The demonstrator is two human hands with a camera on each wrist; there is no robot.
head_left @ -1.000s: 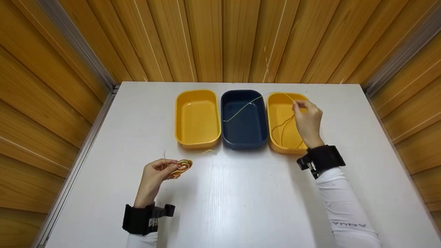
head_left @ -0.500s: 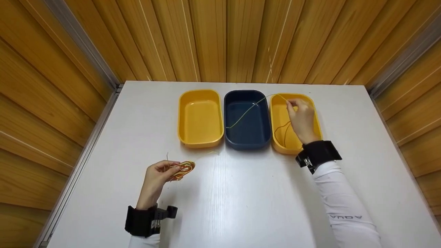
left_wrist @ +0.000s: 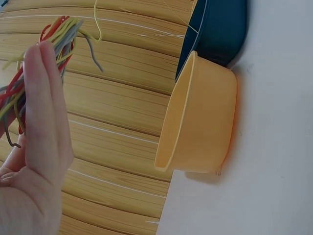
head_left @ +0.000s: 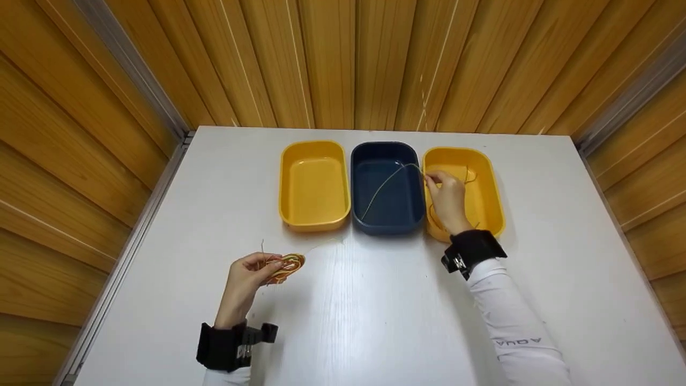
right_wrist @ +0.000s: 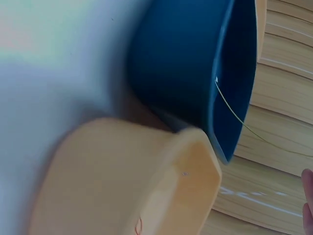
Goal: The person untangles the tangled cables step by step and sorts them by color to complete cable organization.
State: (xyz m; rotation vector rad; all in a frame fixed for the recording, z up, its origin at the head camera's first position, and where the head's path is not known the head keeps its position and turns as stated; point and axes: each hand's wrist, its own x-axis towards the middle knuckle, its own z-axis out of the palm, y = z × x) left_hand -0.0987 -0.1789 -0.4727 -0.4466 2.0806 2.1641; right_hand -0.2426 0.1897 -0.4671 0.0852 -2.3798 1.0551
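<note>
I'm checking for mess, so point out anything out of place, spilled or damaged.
Loose yellow and grey ends stick out of the bundle of thin red, yellow and grey strands in the left hand, looking untidy. Rounded yellow bins and navy bin stand upright; no spill or damage shows.

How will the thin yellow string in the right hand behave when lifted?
The yellow string likely bends easily, given its smooth curve. It may be slightly springy, arching from the right hand rather than dropping straight. Being thin, it's probably light.
</note>
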